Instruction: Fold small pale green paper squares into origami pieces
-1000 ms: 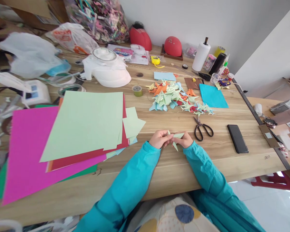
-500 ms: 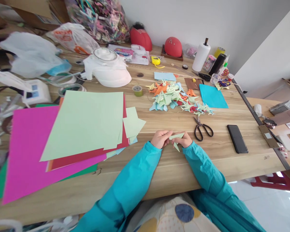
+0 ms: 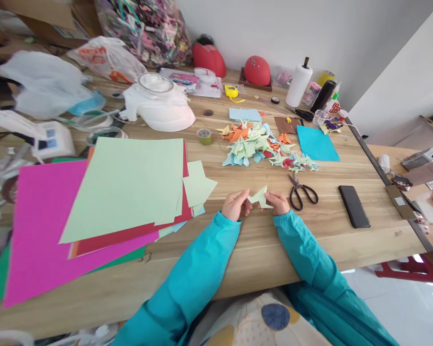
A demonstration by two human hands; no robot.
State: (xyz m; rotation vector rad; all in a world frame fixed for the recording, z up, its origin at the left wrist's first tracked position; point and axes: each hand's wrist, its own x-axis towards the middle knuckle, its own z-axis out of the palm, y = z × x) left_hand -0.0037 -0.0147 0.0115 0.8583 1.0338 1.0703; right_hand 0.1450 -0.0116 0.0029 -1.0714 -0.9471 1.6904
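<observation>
Between my two hands is a small pale green origami crane [image 3: 260,196], its pointed folds spread out just above the wooden table [image 3: 252,250]. My left hand [image 3: 235,204] pinches its left tip between thumb and fingers. On the other side, my right hand [image 3: 277,202] grips the right part, and those fingers partly cover the paper. Beyond both hands lies a pile of folded paper cranes [image 3: 250,144] in green, orange, blue and red. Black-handled scissors [image 3: 303,192] rest to the right of my right hand.
Large coloured paper sheets [image 3: 126,187] are stacked at the left, with small green squares [image 3: 198,185] beside them. A black phone [image 3: 354,206] lies at the right. Farther back are a turquoise sheet [image 3: 317,143], a tape roll [image 3: 204,136], a white bottle [image 3: 299,85] and plastic bags [image 3: 43,81].
The folded green paper has turned and opened out between my hands, its points now spread. My hands have shifted slightly apart, and the left now pinches one tip.
</observation>
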